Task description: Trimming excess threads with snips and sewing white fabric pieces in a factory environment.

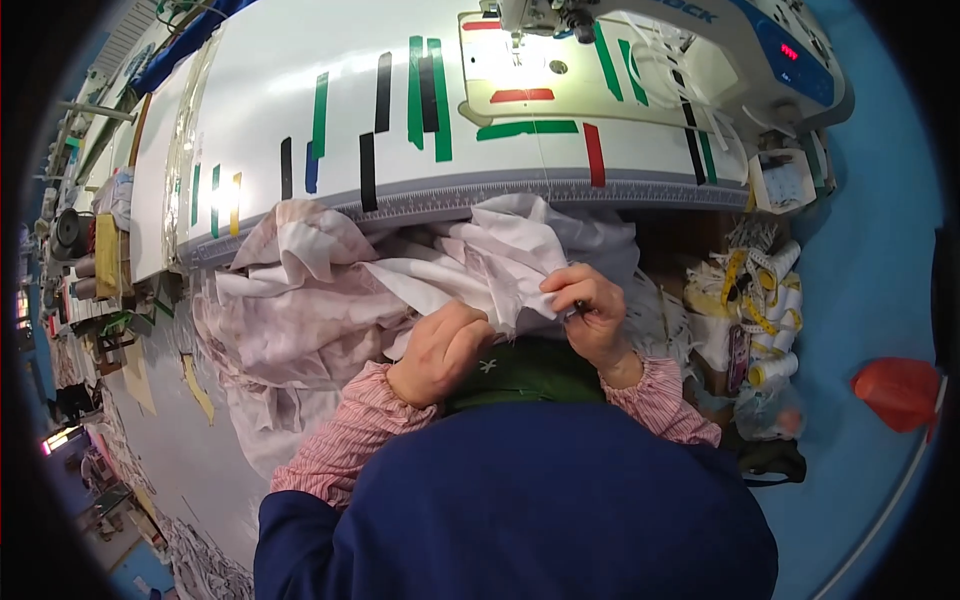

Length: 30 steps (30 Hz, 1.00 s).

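Pale pinkish-white fabric (320,310) hangs in loose folds over the front edge of the sewing table and across my lap. My left hand (442,350) is closed on a gathered part of it, the fingertips curled in and partly hidden. To the right, my right hand (600,315) pinches the frayed edge of the same fabric between thumb and finger. A small dark object (578,307) shows within the curled fingers of that hand; its kind I cannot make out. The two hands are a short way apart, with the cloth between them.
Beyond the fabric stands a white sewing table (260,100) with coloured tape strips and a ruler (440,200) along its front edge. A lit sewing machine (740,60) is at the far right. Thread spools (775,365) and scraps lie at right, near a red bag (895,393).
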Each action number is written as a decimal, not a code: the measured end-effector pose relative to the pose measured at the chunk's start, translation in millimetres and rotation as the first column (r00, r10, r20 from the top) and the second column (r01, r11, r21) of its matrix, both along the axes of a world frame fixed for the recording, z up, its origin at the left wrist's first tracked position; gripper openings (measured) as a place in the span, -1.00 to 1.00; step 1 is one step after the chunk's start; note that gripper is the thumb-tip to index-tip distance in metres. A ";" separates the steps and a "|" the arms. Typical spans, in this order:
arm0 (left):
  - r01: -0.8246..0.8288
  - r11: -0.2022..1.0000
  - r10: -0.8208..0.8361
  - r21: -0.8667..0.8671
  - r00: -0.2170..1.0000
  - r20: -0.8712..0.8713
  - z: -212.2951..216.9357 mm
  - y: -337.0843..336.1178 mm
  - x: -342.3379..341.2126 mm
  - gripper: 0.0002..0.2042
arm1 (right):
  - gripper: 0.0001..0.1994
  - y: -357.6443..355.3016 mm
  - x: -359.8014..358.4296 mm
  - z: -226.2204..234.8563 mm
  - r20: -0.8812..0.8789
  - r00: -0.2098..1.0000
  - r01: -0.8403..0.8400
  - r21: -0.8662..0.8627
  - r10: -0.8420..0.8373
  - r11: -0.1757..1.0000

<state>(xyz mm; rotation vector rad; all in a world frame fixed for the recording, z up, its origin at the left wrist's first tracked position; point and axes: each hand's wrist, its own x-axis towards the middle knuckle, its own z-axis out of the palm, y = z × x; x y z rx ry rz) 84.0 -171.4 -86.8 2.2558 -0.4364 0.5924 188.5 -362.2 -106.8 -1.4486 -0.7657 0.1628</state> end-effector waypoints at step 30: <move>-0.558 0.470 -0.312 -0.685 0.620 -0.720 5.3 -20.6 -42.3 -0.85 | -0.31 -3.6 -52.9 32.7 -0.475 0.876 -0.226 -0.244 0.087 0.943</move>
